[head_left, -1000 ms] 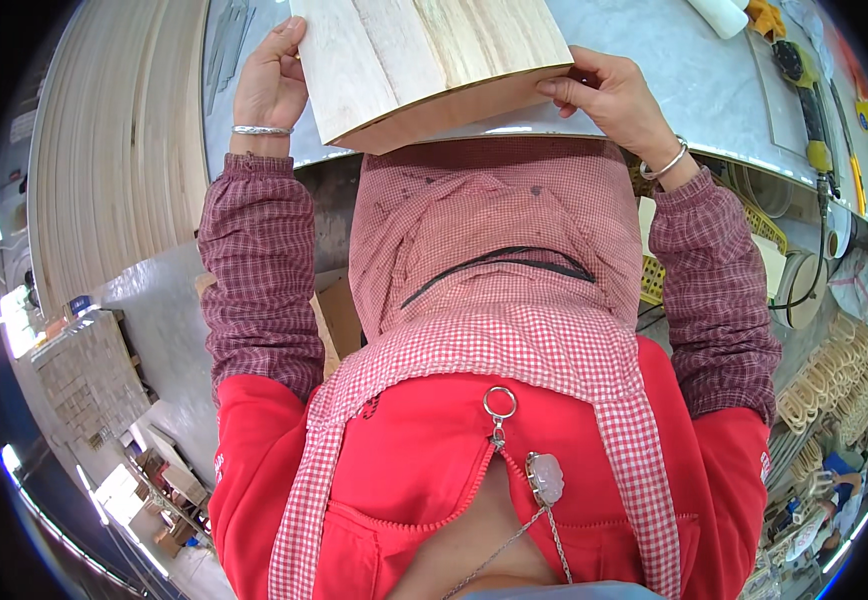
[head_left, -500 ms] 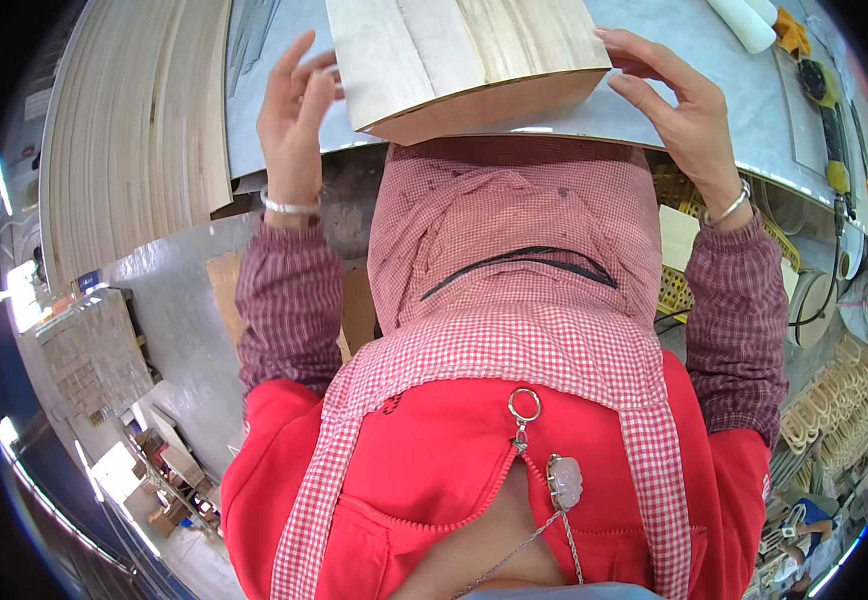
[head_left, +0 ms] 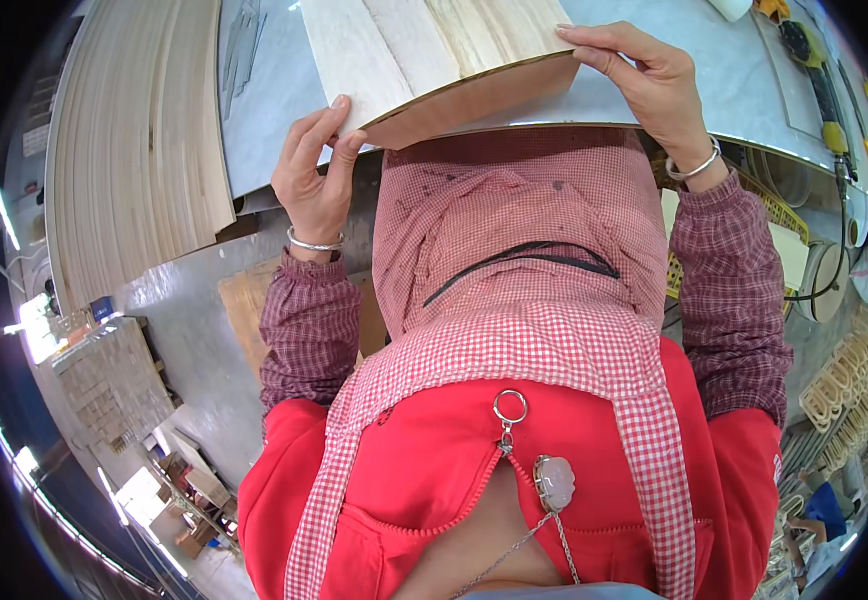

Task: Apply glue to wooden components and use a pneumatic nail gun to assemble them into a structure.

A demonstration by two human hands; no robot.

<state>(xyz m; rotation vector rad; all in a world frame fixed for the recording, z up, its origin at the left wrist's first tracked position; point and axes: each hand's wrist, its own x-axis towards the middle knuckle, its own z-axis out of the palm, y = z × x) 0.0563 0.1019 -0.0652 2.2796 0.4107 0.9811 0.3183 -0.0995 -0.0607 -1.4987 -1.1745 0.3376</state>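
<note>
A pale wooden panel (head_left: 434, 45) with streaky grain lies at the near edge of the table, its reddish-brown front side (head_left: 474, 100) facing me. It sits slightly askew, its left corner nearer to me. My left hand (head_left: 319, 165) pinches that near left corner, index finger on the top and thumb at the front side. At the right corner, my right hand (head_left: 649, 75) grips with its fingertips on the top edge and its thumb just below. The far part of the panel is cut off by the picture's upper rim.
A tall stack of long thin wooden strips (head_left: 139, 140) stands at the left. Grey flat pieces (head_left: 242, 50) lie on the light table (head_left: 284, 90). A black-and-yellow power tool (head_left: 814, 75) is at the right, with a cable. Yellow crates (head_left: 774, 205) stand below the table.
My left hand has come down and closed on the near left corner. My right fingertips have closed on the right corner. The panel has shifted left and turned slightly.
</note>
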